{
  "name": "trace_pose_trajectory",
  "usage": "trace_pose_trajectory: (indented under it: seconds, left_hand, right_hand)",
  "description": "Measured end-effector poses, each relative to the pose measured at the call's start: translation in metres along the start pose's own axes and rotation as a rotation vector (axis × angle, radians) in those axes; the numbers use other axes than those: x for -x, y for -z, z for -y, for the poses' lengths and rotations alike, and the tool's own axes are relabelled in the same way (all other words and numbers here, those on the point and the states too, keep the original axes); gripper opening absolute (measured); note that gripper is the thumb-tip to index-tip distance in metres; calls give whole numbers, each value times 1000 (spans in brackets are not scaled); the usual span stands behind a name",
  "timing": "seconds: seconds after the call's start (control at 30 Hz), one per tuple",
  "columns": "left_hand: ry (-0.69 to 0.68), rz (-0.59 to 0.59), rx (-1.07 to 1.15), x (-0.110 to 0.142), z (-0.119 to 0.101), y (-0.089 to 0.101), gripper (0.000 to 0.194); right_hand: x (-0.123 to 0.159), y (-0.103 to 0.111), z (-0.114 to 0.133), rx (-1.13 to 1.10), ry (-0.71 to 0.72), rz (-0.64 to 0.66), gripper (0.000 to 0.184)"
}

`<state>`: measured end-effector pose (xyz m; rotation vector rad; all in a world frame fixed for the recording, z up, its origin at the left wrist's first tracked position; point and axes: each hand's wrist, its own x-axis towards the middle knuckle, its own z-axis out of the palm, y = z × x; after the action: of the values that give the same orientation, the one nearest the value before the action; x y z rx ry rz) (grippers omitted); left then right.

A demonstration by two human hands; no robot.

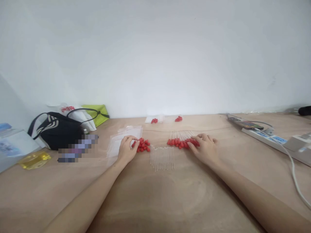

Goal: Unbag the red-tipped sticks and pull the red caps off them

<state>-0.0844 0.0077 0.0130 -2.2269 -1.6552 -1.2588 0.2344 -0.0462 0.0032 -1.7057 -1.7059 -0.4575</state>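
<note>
My left hand (pixel 127 149) is at the left edge of a loose pile of red rubber bulbs (pixel 143 146), with thumb and forefinger closed on one bulb. Over to the right, several glass droppers with red bulbs (pixel 179 143) lie side by side, bulbs toward me and tubes pointing at the wall. My right hand (pixel 206 148) curls round the bulb at the right end of that row; its fingertips partly cover it. Between the hands and nearer to me, bare glass tubes (pixel 162 158) lie in a row.
Thin clear plastic bags (pixel 123 134) spread out beside my left hand. Two small groups of red bulbs (pixel 178 119) lie near the wall. A black bag (pixel 60 129) and a yellow packet (pixel 35 160) stand left. On the right are a power strip (pixel 264 137), a phone (pixel 246 123) and a white cable (pixel 293 171).
</note>
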Motion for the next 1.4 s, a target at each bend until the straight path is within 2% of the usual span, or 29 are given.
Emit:
trace_pose_trajectory:
  seconds: [0.23, 0.37, 0.5, 0.6, 0.67, 0.77, 0.9, 0.97, 1.07, 1.2, 1.3, 1.4]
  left_hand:
    - [-15, 21, -18, 2, -4, 0, 14]
    - [-29, 25, -30, 1, -5, 1, 14]
    - [-69, -16, -69, 1, -7, 2, 14]
    - [-143, -79, -103, 5, -16, 3, 14]
    - [-209, -93, -104, 8, -25, 2, 14]
    - [-334, -41, -79, 15, -41, -1, 18]
    - [-508, 81, -77, 23, -59, -6, 30]
    - [-573, 117, -72, 27, -67, -7, 32]
    - [-669, 157, -70, 34, -77, -6, 28]
    - [-721, 161, -96, 40, -86, -7, 19]
    - [-728, 117, -92, 41, -88, -11, 16]
    - [-714, 93, -92, 40, -88, -14, 19]
  right_hand:
    - [-3, -4, -12, -12, 152, 102, 22]
    - [-3, -8, -17, -41, 190, 110, 24]
    - [-3, -10, -20, -153, 154, 7, 27]
    - [-4, -7, -17, -380, 79, -112, 26]
    - [-3, -3, -12, -561, 39, -137, 25]
    - [3, 2, 2, -780, 17, -49, 20]
    - [16, 5, 24, -924, 144, 127, 10]
    - [22, 6, 34, -906, 226, 190, 10]
    - [28, 7, 43, -837, 303, 218, 11]
    - [32, 5, 44, -733, 311, 187, 10]
    - [32, 3, 44, -625, 394, 149, 23]
    - [31, 4, 45, -445, 465, 109, 21]
